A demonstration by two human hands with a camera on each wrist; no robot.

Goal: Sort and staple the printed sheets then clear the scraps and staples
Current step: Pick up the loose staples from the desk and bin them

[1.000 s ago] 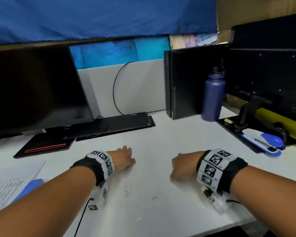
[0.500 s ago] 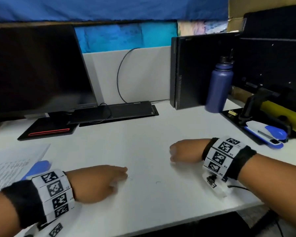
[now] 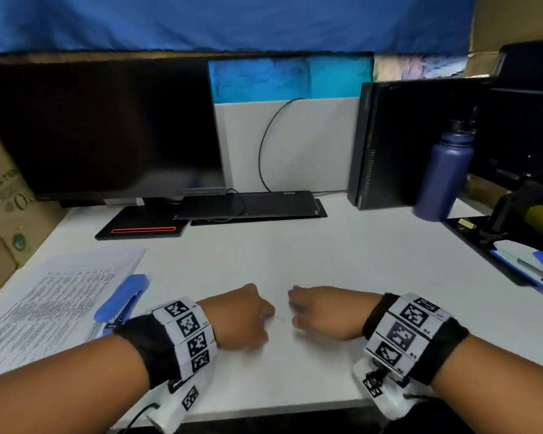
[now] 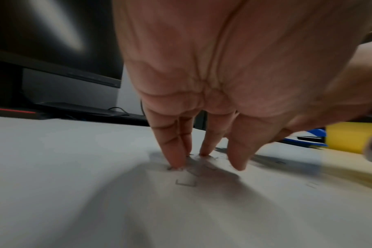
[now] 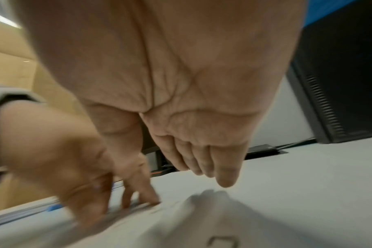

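Resting near the desk's (image 3: 342, 264) front edge, left hand (image 3: 239, 316) fingertips (image 4: 176, 161) press loose staples (image 4: 186, 182); right hand (image 3: 323, 311) hangs relaxed, holding nothing.

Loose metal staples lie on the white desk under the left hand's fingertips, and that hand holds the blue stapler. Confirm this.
Wrong on one count. The left hand holds nothing: in the left wrist view its straight fingertips press among the loose metal staples on the white desk. The blue stapler lies apart.

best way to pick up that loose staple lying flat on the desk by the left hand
Pinch the loose staple across its straight back bar, coming from above with fingertip and thumb. It lies flat on the desk, legs pointing away, too thin to get under, so probably slide it toward the left hand first.
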